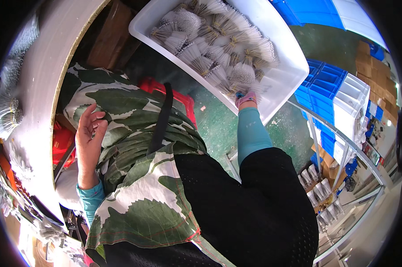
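A white plastic bin [286,91] stands ahead of me, heaped with fan-shaped bundles [227,38] of thin clear stems or tubes, gathered at yellowish ends. My right hand [246,98], partly covered in pink and blue, reaches over the bin's near side and touches a bundle [243,75] there. Its fingers are mostly hidden, so I cannot make out whether they grip it. On the left, my left hand [90,138] hovers beside my leaf-patterned apron [143,200], palm turned inward. Its fingers bend loosely, the thumb stands apart, and nothing is in it.
A pale worktable [50,84] with more bundles [7,111] runs along the left. A red stool [181,104] sits below the bin. At the right are stacked blue and white crates [323,89], a metal rail [334,129] and cardboard boxes [376,71].
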`<state>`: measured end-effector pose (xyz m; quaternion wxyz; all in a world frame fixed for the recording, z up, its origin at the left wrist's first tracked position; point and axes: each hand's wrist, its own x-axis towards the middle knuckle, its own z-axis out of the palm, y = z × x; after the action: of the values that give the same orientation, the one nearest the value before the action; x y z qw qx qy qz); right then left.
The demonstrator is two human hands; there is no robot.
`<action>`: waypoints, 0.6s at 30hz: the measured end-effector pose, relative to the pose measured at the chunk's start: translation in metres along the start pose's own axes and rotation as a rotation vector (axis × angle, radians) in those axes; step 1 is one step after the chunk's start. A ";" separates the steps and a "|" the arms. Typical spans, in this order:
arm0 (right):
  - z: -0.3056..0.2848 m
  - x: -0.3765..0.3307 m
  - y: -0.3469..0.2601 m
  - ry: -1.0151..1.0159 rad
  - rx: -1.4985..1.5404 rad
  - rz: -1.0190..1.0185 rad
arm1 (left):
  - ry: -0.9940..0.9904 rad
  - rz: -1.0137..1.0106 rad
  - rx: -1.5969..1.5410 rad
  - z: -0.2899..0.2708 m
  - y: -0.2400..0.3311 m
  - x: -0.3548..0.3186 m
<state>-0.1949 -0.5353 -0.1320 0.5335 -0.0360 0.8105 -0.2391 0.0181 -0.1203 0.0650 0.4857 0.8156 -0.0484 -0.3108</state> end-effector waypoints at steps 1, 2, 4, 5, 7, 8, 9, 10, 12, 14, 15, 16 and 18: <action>0.002 -0.002 0.001 0.013 0.011 0.008 | 0.004 0.005 0.005 -0.001 0.003 -0.001; 0.002 0.002 0.002 0.006 0.011 0.012 | 0.007 0.010 0.010 -0.002 0.005 -0.002; -0.003 0.014 0.003 -0.186 -0.022 -0.074 | 0.006 0.012 0.025 -0.002 0.007 -0.002; -0.007 0.017 0.001 -0.184 -0.026 -0.075 | 0.001 0.012 0.036 -0.002 0.007 -0.001; -0.016 0.022 -0.011 -0.237 -0.128 -0.082 | -0.008 0.016 0.028 -0.002 0.004 0.001; -0.019 0.025 -0.018 -0.236 -0.127 -0.087 | -0.016 0.023 0.023 -0.002 0.003 0.002; -0.022 0.027 -0.026 -0.242 -0.382 -0.424 | -0.018 0.025 0.018 -0.001 0.004 0.003; -0.024 0.027 -0.033 -0.242 -0.637 -0.762 | -0.019 0.025 0.025 -0.001 0.004 0.003; -0.023 -0.013 -0.053 -0.257 -1.155 -1.006 | 0.001 0.014 0.043 -0.007 0.002 -0.004; -0.023 -0.033 -0.064 -0.233 -1.679 -1.241 | 0.001 0.007 0.066 -0.006 -0.001 -0.005; -0.021 -0.034 -0.061 -0.207 -1.840 -1.210 | 0.005 0.003 0.065 -0.006 -0.003 -0.007; -0.019 -0.037 -0.061 -0.175 -1.996 -1.178 | 0.011 0.006 0.070 -0.005 -0.002 -0.008; -0.022 0.000 -0.049 -0.094 -2.034 -1.089 | 0.014 0.009 0.068 0.004 -0.001 -0.007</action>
<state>-0.2236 -0.5713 -0.1042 0.1138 -0.8029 0.4847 0.3277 0.0103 -0.1202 0.0661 0.4595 0.8335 -0.0593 -0.3010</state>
